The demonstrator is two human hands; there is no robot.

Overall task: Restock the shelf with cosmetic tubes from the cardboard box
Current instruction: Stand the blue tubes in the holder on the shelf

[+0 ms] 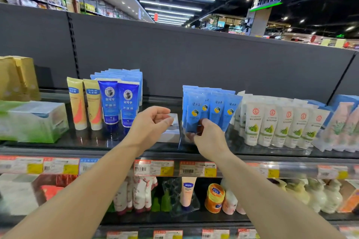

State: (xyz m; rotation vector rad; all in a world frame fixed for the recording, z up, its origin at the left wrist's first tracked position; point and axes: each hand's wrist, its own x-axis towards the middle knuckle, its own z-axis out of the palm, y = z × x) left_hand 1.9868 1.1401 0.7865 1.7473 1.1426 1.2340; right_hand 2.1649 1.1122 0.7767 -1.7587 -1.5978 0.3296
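Facing up the light blue tubes on the top shelf

So the right hand (208, 137) is reaching into the row of light blue cosmetic tubes (210, 111) and its grip is pinching the bottom end of the front left one, thumb on the face of it. I'm guessing it's seating that tube upright so the label is facing out like its neighbours, since the whole row is leaning back in a neat fan.

The left hand (150, 125) is hovering just beside it over the gap, fingers loosely curled and not holding anything as far as I can see. It's sitting right in front of a small white box (172, 132) lying flat on the shelf (87, 144), maybe touching it, hard to tell. Probably it's waiting there to steady the row or nudge that box aside.

That gap between the dark blue tubes (118, 103) and the light blue ones is looking like where more stock is going. The white tubes with green fruit (279, 124) on the right are already packed tight.

The cardboard box isn't showing anywhere in view, so it's likely somewhere below or behind
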